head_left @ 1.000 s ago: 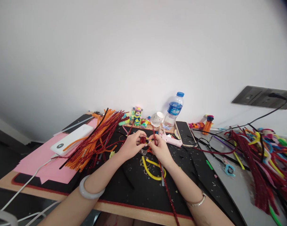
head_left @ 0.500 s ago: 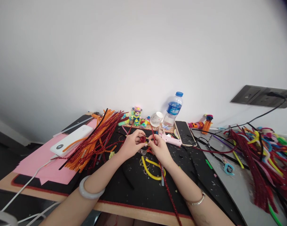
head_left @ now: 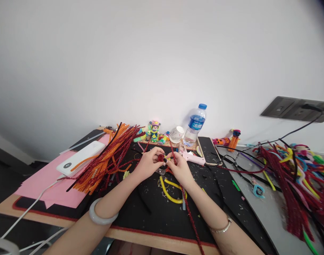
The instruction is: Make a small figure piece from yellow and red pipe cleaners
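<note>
Between both hands, over the black mat (head_left: pixel 172 219), is a small coil of red glitter pipe cleaner (head_left: pixel 160 158). My left hand (head_left: pixel 149 162) pinches it from the left with closed fingers. From the right, my right hand (head_left: pixel 181 169) presses its fingertips against the coil, where a bit of yellow shows. A long red pipe cleaner (head_left: pixel 190 217) runs under my right hand toward the mat's front edge. Just below the hands lie scissors (head_left: pixel 161 171), partly hidden, and a bent yellow pipe cleaner (head_left: pixel 168 196).
A pink glue gun (head_left: pixel 193 158), phone (head_left: pixel 208 150), water bottle (head_left: pixel 195 127) and paper cup (head_left: pixel 176 134) stand or lie behind. Orange and red pipe cleaners (head_left: pixel 106 156) and a white power bank (head_left: pixel 80 158) cover pink paper (head_left: pixel 58 191) at left. More pipe cleaners (head_left: pixel 291 198) lie at right.
My fingertips have shifted slightly around the red coil, and more yellow shows between them. The surrounding things stay where they were.
</note>
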Motion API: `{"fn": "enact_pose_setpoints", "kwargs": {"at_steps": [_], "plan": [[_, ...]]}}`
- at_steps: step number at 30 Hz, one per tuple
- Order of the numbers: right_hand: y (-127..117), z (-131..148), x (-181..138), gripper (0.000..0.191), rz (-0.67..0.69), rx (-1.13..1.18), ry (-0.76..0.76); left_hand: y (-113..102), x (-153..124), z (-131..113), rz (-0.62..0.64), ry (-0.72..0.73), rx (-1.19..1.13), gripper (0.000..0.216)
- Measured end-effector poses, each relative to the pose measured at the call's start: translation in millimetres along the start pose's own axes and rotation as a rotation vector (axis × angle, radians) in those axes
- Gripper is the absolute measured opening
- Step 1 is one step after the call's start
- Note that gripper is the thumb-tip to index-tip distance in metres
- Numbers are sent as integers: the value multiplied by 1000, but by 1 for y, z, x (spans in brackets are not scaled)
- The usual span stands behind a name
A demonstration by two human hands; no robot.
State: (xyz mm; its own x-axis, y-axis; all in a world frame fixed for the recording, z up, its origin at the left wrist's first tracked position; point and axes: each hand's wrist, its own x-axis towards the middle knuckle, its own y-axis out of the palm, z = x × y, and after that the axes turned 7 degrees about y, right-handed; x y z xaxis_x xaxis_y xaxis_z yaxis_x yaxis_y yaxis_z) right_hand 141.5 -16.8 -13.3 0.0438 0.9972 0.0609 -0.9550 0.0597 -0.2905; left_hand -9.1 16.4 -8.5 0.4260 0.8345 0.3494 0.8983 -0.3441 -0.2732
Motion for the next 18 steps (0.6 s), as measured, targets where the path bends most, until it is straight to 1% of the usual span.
{"fn": "enact_pose_setpoints", "kwargs": {"at_steps": [8,11,14,16,18], "plan": [[1,0,-1,9,-17,-61,-24,0,0,2,2,5,35,27],[1,1,-1,9,-23,-66,-20,1,0,-1,2,-22,7,30],[1,1,-1,10,-3,-12,-3,1,1,-3,0,-62,-37,32],[0,2,-2,13,17,32,1,0,2,-1,-28,-64,-28,32],[-3,2,-2,16,-11,26,-31,-2,4,4,-94,-47,2,30]]}}
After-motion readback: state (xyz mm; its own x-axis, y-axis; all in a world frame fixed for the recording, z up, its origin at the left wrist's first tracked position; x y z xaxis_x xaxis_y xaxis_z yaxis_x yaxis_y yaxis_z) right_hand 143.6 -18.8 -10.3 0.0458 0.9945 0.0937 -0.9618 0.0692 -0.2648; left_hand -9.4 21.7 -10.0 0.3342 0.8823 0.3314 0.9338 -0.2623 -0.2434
